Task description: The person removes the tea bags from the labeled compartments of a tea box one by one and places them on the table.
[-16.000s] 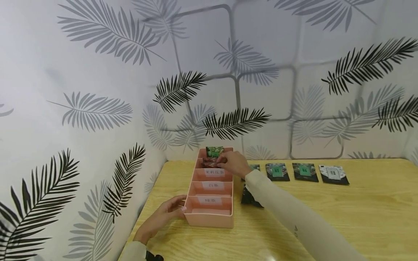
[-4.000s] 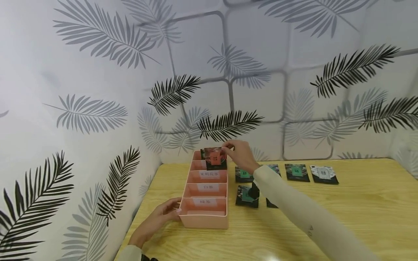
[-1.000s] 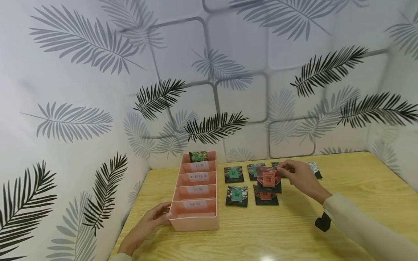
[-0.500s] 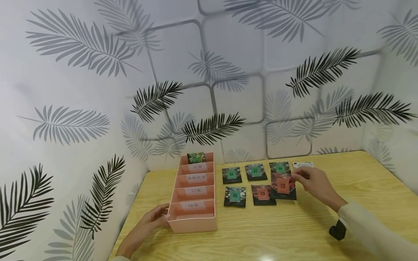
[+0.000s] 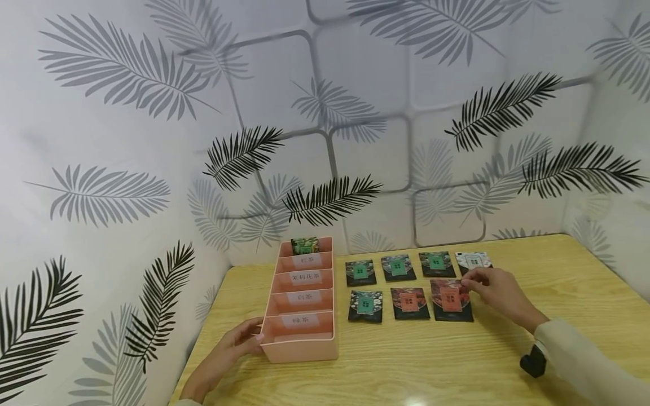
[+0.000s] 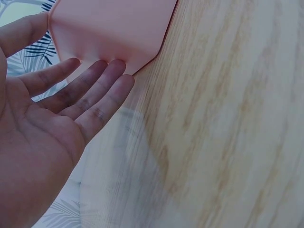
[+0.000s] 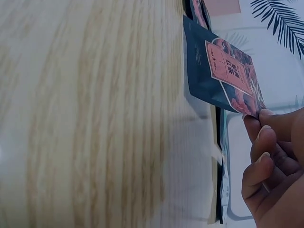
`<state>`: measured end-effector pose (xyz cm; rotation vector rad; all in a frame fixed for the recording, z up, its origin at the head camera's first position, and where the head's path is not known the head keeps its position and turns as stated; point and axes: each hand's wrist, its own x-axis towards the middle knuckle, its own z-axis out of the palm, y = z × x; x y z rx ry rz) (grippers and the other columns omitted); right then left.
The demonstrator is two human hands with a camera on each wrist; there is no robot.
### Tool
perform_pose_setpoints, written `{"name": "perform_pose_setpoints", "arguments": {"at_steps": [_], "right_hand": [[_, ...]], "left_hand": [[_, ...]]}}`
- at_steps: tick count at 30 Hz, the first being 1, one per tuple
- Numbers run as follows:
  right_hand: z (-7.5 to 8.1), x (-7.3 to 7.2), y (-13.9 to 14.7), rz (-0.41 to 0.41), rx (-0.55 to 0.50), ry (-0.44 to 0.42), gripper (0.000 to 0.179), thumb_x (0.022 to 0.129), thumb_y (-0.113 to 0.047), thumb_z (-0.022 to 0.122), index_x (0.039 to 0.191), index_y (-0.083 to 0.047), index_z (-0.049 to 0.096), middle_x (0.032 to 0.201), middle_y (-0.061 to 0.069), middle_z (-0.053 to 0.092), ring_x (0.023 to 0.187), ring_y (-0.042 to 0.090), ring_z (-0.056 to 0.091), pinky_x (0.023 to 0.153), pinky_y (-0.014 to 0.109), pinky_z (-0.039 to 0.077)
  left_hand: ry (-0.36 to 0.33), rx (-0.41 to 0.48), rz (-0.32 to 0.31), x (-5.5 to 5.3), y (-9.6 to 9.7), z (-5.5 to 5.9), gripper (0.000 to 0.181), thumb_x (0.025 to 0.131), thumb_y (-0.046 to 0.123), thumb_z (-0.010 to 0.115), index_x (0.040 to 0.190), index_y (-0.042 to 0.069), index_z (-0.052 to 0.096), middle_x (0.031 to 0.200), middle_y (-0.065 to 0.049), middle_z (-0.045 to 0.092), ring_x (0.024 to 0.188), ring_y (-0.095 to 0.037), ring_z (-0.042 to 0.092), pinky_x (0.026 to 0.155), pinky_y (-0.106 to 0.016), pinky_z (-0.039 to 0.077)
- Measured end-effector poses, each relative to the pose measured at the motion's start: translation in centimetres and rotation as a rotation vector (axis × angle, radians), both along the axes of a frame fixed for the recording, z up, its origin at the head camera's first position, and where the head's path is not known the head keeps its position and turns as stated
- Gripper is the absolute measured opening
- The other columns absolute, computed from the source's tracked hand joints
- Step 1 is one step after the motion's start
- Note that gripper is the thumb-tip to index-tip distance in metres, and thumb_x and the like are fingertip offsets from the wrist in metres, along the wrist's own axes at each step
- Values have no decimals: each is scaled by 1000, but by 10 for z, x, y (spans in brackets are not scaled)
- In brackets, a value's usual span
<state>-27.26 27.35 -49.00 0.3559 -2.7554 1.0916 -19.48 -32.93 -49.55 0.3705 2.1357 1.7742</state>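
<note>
In the head view my right hand [image 5: 500, 293] pinches the upper right corner of a red-and-black tea sachet [image 5: 451, 300]. The right wrist view has this sachet [image 7: 228, 71] tilted, its near edge off the tabletop, between thumb and index finger. My left hand [image 5: 231, 352] rests against the front left of a pink divided box [image 5: 301, 352]; in the left wrist view its fairly straight fingers touch the box wall [image 6: 109, 33]. A green sachet [image 5: 304, 246] stands in the box's rearmost compartment. Paper labels mark the dividers, and the four front compartments show no sachets.
Right of the box lie two rows of sachets: three green-labelled ones [image 5: 398, 267] and a white one [image 5: 473, 260] behind, a floral one [image 5: 365, 305] and another red one [image 5: 409, 303] in front. The wooden table [image 5: 396, 361] meets patterned walls behind and left.
The right hand lifted the red sachet from the box's rear part, carried it right, and lowered it beside the other red one. The left hand stays at the box.
</note>
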Motion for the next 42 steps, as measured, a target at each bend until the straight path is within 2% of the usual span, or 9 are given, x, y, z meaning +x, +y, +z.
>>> {"name": "perform_pose_setpoints", "arguments": {"at_steps": [3, 9, 15, 26, 37, 42], "right_hand": [[-1, -2, 2, 2, 1, -13, 20, 96, -29, 59, 97, -12, 69, 84, 0, 70, 64, 20, 59, 46, 28, 47], [-7, -9, 4, 11, 38, -56, 19, 96, -29, 59, 97, -14, 70, 83, -2, 68, 58, 18, 54, 46, 28, 44], [-9, -13, 4, 12, 41, -90, 20, 96, -29, 59, 98, -12, 70, 85, 0, 67, 66, 18, 55, 49, 29, 46], [-20, -24, 4, -12, 63, -149, 17, 94, -26, 62, 93, -12, 70, 86, 3, 64, 62, 16, 53, 48, 28, 46], [-21, -26, 8, -16, 65, -134, 17, 94, -25, 63, 97, -10, 70, 88, 5, 65, 64, 16, 56, 49, 30, 49], [-20, -25, 11, -7, 51, -98, 17, 94, -22, 62, 99, -7, 68, 89, 7, 66, 63, 16, 57, 49, 30, 50]], "left_hand": [[-14, 2, 7, -1, -1, -1, 49, 101, 21, 49, 145, 6, 35, 138, -21, 43, 115, -30, 55, 96, -50, 45], [-41, -2, 14, 0, -2, -1, 47, 102, 22, 48, 145, 9, 36, 138, -19, 44, 115, -32, 55, 97, -49, 45], [-29, 3, 15, 0, -1, 1, 48, 101, 23, 49, 145, 9, 36, 138, -19, 44, 115, -32, 54, 97, -50, 45], [-2, 10, 3, -2, -3, -3, 49, 101, 21, 50, 145, 6, 36, 137, -22, 44, 115, -30, 54, 95, -49, 47], [12, 11, -9, -2, -3, 0, 48, 101, 19, 49, 145, 9, 36, 139, -21, 43, 120, -32, 49, 97, -50, 45], [3, 7, -7, -1, -3, 0, 48, 101, 20, 50, 146, 8, 35, 138, -22, 42, 119, -32, 49, 97, -50, 45]]}}
